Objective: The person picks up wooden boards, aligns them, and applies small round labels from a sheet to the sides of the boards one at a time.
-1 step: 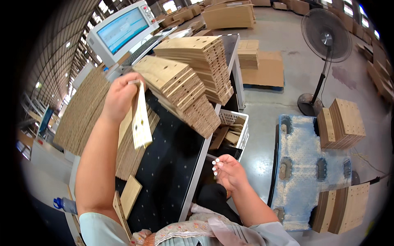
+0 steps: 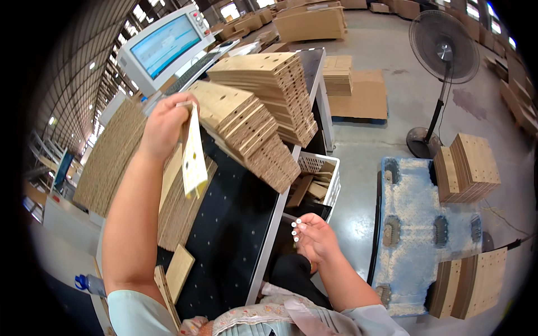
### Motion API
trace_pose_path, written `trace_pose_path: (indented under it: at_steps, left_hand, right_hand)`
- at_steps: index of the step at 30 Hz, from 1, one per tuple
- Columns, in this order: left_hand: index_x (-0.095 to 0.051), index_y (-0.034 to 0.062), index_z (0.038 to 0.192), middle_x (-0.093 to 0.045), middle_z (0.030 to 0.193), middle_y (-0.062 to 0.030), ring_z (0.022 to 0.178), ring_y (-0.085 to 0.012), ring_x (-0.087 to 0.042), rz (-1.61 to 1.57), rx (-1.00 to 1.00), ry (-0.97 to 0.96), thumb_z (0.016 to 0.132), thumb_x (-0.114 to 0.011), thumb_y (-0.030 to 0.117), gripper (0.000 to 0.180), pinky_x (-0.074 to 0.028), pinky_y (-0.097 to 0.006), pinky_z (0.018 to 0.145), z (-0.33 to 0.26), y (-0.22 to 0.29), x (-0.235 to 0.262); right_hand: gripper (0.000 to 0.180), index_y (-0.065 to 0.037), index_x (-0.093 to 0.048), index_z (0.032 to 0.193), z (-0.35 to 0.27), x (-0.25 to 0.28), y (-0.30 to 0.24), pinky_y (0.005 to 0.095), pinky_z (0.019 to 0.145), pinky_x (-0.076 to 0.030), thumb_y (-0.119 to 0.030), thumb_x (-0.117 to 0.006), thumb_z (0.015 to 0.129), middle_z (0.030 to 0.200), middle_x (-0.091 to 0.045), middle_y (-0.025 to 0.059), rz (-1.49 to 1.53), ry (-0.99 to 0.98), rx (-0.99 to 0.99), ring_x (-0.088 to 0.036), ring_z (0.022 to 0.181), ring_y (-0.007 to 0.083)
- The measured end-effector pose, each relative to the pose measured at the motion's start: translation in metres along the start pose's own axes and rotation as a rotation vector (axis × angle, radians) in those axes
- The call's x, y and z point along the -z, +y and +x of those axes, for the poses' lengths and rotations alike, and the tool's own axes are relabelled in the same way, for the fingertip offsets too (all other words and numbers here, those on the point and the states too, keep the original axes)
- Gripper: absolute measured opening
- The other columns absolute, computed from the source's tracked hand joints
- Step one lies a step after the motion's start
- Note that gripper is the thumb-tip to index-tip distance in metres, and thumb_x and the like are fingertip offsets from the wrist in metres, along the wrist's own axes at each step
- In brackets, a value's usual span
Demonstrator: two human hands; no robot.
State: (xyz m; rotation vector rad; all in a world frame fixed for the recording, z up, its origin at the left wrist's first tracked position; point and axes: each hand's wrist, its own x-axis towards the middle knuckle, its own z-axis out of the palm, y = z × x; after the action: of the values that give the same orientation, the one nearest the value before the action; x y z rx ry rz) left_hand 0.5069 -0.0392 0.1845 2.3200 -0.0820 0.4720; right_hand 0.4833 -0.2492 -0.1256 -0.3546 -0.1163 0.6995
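Note:
My left hand (image 2: pixel 167 124) is closed around the top end of a narrow pale wooden board (image 2: pixel 193 159). The board hangs down from my fist above the black table, its lower end tilted toward me, with dark holes along its face. My right hand (image 2: pixel 315 238) is beside the table's right edge, fingers curled in. Several small round white pieces (image 2: pixel 295 232) show at its fingertips; their exact kind is too small to tell. Just beyond my left hand stands a stack of drilled wooden boards (image 2: pixel 232 112), and below the held board lies another stack (image 2: pixel 178 218).
A taller board stack (image 2: pixel 269 70) stands farther back near a monitor (image 2: pixel 165 47). A white crate (image 2: pixel 335 182) holds wood offcuts beside the table (image 2: pixel 224 224). To the right are a blue pallet (image 2: pixel 414 224) with board stacks and a standing fan (image 2: pixel 444 53). A bottle (image 2: pixel 92 284) sits far left.
My left hand has risen slightly with the board, whose lower end has shifted a little. My right hand has barely moved.

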Motion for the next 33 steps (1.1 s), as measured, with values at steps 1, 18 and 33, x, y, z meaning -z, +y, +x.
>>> trace_pose_path:
  at_steps: [1,18,33]
  left_hand:
    - [-0.052,0.0029,0.066,-0.047,0.065,-0.0008,0.063,-0.0094,-0.042,-0.028,0.046,-0.015,0.071,-0.04,0.009,0.014,-0.032,-0.022,0.06,0.02,0.002,-0.002]
    - [-0.06,-0.0045,0.072,-0.061,0.114,-0.0104,0.055,-0.008,-0.046,-0.127,0.217,-0.09,0.07,-0.041,0.002,0.02,-0.04,-0.022,0.052,0.152,-0.049,-0.062]
    - [-0.043,0.0033,0.053,-0.05,0.127,-0.014,0.085,-0.0121,-0.041,0.253,0.107,-0.19,0.074,-0.037,0.007,0.022,-0.035,-0.022,0.069,0.159,-0.06,-0.048]
  right_hand:
    - [0.007,-0.004,-0.055,0.09,0.004,0.004,-0.003,0.0254,0.063,-0.044,-0.003,-0.057,0.083,0.081,-0.058,0.0037,-0.002,0.03,-0.002,-0.055,0.071,0.0121]
    - [0.005,-0.001,-0.056,0.087,0.164,0.021,-0.085,0.0233,0.065,-0.043,-0.003,-0.058,0.083,0.079,-0.056,0.0021,-0.129,-0.006,0.451,-0.051,0.071,0.0093]
    - [0.006,-0.003,-0.061,0.082,0.258,0.024,-0.133,0.0209,0.066,-0.041,-0.007,-0.064,0.078,0.075,-0.057,-0.0026,-0.762,0.03,0.428,-0.049,0.071,0.005]
